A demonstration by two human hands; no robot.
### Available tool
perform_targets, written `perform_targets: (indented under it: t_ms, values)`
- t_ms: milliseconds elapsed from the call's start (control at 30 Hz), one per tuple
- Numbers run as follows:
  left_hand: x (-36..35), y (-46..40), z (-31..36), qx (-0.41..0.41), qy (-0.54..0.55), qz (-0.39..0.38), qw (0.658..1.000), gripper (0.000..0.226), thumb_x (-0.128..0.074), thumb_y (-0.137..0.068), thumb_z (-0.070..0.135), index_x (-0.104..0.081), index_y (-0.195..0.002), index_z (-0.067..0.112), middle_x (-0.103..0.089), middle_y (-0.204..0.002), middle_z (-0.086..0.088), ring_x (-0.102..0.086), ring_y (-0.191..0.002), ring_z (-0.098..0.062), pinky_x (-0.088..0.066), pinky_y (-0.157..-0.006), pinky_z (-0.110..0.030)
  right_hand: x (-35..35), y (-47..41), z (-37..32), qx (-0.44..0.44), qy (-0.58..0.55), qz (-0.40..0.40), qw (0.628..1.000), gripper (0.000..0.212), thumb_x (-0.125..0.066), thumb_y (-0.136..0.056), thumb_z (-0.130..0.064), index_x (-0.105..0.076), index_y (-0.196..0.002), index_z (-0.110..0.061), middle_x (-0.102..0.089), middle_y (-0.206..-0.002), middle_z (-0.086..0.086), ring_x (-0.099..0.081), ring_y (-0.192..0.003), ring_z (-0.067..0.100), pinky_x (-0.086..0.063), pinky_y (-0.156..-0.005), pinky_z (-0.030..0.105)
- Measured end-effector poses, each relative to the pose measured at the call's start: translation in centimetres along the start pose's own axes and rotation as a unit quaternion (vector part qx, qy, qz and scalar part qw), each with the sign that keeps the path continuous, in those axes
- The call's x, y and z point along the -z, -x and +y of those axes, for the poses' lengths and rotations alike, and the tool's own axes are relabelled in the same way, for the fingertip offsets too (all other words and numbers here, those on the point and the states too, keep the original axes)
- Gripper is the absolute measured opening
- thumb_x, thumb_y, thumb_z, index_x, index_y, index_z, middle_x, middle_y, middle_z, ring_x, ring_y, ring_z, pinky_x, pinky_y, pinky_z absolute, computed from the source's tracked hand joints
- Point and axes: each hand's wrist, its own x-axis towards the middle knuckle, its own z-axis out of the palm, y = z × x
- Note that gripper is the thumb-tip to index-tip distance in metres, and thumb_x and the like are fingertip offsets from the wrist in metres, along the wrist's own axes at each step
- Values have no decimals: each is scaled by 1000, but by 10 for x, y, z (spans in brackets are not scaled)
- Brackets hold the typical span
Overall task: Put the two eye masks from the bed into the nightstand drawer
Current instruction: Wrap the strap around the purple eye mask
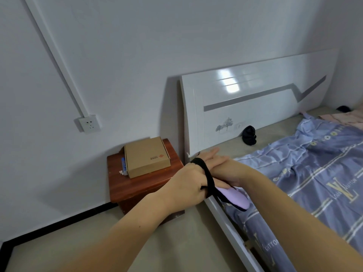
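A purple eye mask (234, 198) with a black strap (208, 176) hangs over the bed's near corner, between both hands. My left hand (188, 183) is closed on the strap. My right hand (220, 165) lies flat with fingers stretched toward the nightstand; the strap loops over it and its thumb presses on the mask. A crumpled black item (249, 135), possibly the other mask, lies on the mattress against the headboard. The red-brown nightstand (137, 185) stands left of the bed; its drawer front is mostly hidden behind my left arm.
A cardboard box (146, 157) and a blue-capped stick (123, 165) sit on the nightstand top. A blue patterned quilt (306, 173) covers the bed. White headboard (255, 107) behind. Another dark object (343, 108) lies far right. A wall socket (87, 123) is at the left.
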Motion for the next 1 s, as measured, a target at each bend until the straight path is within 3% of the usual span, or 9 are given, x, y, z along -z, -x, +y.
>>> perform_targets:
  t_ms: [67,133,233,333,500,633,767,867,1000]
  values:
    - [0,2,-2,24,26,-2,999,34,-59,-80,-3,-71,-107,14,-50,-138,-15,-31,-136,-19,-17,-115,-14,-2,0,-2,43,94,59,993,25,-45,-89,5,-64,-96,-10,-60,-82,-1,-61,-65,-8,-44,-58,7]
    - [4,8,-7,68,39,28,997,35,-60,-79,-6,-71,-105,13,-59,-129,-12,-47,-124,-15,-32,-108,-15,2,-4,0,63,167,144,973,28,-46,-88,-2,-57,-65,-14,-54,-64,-3,-52,-57,2,-41,-62,23]
    - [6,17,-21,124,17,110,986,41,-58,-76,-13,-71,-106,12,-68,-116,-9,-56,-113,-17,-41,-101,-23,14,0,13,53,66,221,972,27,-48,-90,-12,-54,-64,-10,-51,-58,4,-47,-52,14,-39,-52,26]
    - [0,21,-29,156,13,141,978,51,-55,-74,-19,-69,-108,15,-63,-120,-7,-54,-115,-15,-41,-103,-26,24,10,25,37,-45,114,992,24,-53,-91,-16,-68,-72,-18,-63,-64,1,-58,-54,11,-51,-52,24]
    - [-13,19,-33,198,115,140,963,34,-64,-80,-5,-75,-94,24,-42,-133,10,-34,-126,4,-21,-103,1,44,16,31,25,-149,-17,988,25,-53,-84,-20,-74,-98,-15,-73,-85,1,-66,-75,12,-55,-66,25]
    - [-20,22,-42,259,198,101,940,56,-54,-77,-16,-74,-78,36,-40,-138,15,-29,-135,-6,-22,-109,-14,34,3,34,1,-130,-48,990,21,-60,-88,-34,-72,-94,-18,-71,-82,2,-65,-67,12,-54,-58,22]
    - [-36,42,-55,378,275,113,877,63,-40,-74,-20,-66,-67,38,-48,-130,7,-40,-129,-10,-32,-103,-22,22,-24,54,-18,-129,39,991,19,-56,-91,-24,-64,-89,-7,-65,-65,2,-59,-53,11,-48,-50,21]
    - [-57,67,-64,474,321,153,805,61,-35,-77,-20,-66,-77,32,-56,-118,4,-50,-115,-7,-38,-94,-11,11,-49,75,-47,-146,74,985,18,-55,-92,-21,-60,-79,-9,-62,-58,1,-56,-47,10,-45,-48,21]
    - [-93,97,-67,559,407,223,687,42,-40,-83,-11,-66,-85,22,-67,-89,5,-63,-80,2,-49,-74,-9,-17,-83,113,-78,-164,105,978,20,-54,-92,-21,-59,-84,-3,-59,-71,13,-53,-64,22,-41,-65,33]
